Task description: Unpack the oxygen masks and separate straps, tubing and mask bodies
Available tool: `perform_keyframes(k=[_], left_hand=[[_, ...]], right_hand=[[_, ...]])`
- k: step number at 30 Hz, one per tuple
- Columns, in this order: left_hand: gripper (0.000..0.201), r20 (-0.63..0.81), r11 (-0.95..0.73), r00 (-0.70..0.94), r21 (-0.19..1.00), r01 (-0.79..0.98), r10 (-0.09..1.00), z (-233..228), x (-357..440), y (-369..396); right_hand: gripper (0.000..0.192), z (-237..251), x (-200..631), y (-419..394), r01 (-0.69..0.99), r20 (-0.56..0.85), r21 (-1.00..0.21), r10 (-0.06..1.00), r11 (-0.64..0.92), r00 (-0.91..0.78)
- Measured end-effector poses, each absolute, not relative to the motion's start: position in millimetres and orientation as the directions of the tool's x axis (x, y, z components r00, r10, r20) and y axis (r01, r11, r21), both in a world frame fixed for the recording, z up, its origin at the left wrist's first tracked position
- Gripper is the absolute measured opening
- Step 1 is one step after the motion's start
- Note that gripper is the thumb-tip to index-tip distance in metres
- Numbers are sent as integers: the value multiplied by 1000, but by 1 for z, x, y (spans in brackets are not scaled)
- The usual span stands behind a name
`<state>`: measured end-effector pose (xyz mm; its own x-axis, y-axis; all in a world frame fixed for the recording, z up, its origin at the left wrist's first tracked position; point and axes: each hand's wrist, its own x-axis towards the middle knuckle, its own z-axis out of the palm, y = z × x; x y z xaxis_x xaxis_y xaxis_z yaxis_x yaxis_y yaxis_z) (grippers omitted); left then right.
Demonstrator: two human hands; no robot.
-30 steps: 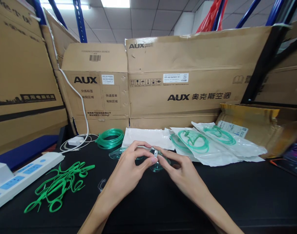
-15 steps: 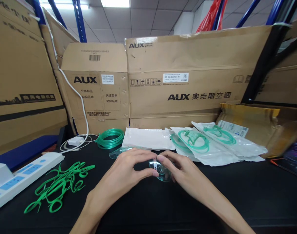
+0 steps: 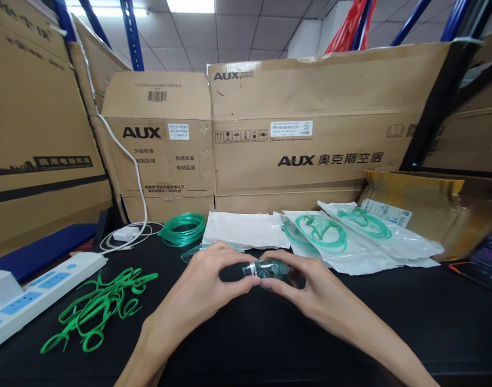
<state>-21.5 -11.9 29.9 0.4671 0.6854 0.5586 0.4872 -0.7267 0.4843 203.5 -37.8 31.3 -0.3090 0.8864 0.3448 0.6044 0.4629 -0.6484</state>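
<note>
Both my hands hold a clear, green-tinted oxygen mask (image 3: 272,266) just above the black tabletop. My left hand (image 3: 208,277) pinches its left end between thumb and fingers, beside a shiny metal strip (image 3: 252,269). On the other side my right hand (image 3: 308,277) grips the mask, the thumb in front and the fingers partly hidden behind. Past my left hand lies another clear, greenish plastic piece (image 3: 192,252), partly covered by that hand. A coil of green tubing (image 3: 183,228) rests farther back.
Tangled green elastic straps (image 3: 102,306) lie at left near a white power strip (image 3: 48,293). A white packet (image 3: 246,230) and several clear pouches with green tubing (image 3: 330,239) lie at the back. Cardboard boxes (image 3: 290,145) wall the table; a phone (image 3: 479,277) is at right.
The mask has turned between my hands, so its metal strip stands more upright and its body points right. My right hand has shifted slightly rightward, its thumb lower; my left hand barely moved.
</note>
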Motion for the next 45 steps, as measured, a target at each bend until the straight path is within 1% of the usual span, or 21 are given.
perform_keyframes(k=[4, 7, 11, 14, 17, 23, 25, 27, 29, 33, 36, 38, 40, 45], left_hand=[[33, 605, -786, 506, 427, 446, 615, 28, -22, -11], [35, 636, -832, 539, 380, 404, 552, 25, -21, -10], [39, 635, -842, 554, 376, 386, 538, 25, -20, -8], [35, 632, -842, 556, 399, 364, 540, 24, -20, -8], [30, 608, -823, 555, 420, 382, 568, 25, -20, -9], [26, 604, -781, 496, 470, 411, 624, 37, -30, -15], [24, 581, -741, 460, 498, 451, 671, 40, -43, -18], [21, 518, -680, 443, 508, 529, 732, 36, -59, -22], [18, 441, -634, 457, 492, 596, 772, 27, -75, -26], [12, 347, -605, 497, 410, 682, 795, 2, -101, -29], [19, 340, -617, 520, 329, 715, 784, -9, -112, -29], [18, 351, -624, 525, 295, 724, 775, -12, -117, -28], [14, 353, -608, 511, 274, 745, 784, -13, -122, -27], [27, 359, -579, 483, 240, 779, 799, -19, -135, -29]], right_hand=[[28, 32, 201, -38, 625, 325, -646, 899, 438, -294], [30, 34, 201, -40, 639, 298, -649, 910, 414, -288], [27, 36, 201, -41, 610, 295, -672, 907, 420, -300], [23, 37, 200, -42, 600, 309, -669, 898, 439, -313], [22, 36, 200, -43, 624, 315, -643, 895, 445, -314], [30, 25, 208, -38, 687, 321, -580, 898, 438, -301], [31, 20, 211, -36, 689, 320, -582, 901, 432, -293], [33, 18, 212, -35, 689, 307, -586, 904, 427, -299], [34, 16, 212, -35, 697, 303, -581, 907, 420, -294], [37, 14, 211, -35, 691, 308, -591, 908, 416, -284], [35, 13, 213, -35, 669, 304, -608, 904, 427, -301], [36, 13, 214, -35, 668, 304, -607, 902, 430, -305], [38, 13, 215, -35, 674, 309, -602, 903, 428, -298], [36, 15, 216, -35, 663, 310, -611, 902, 432, -301]])
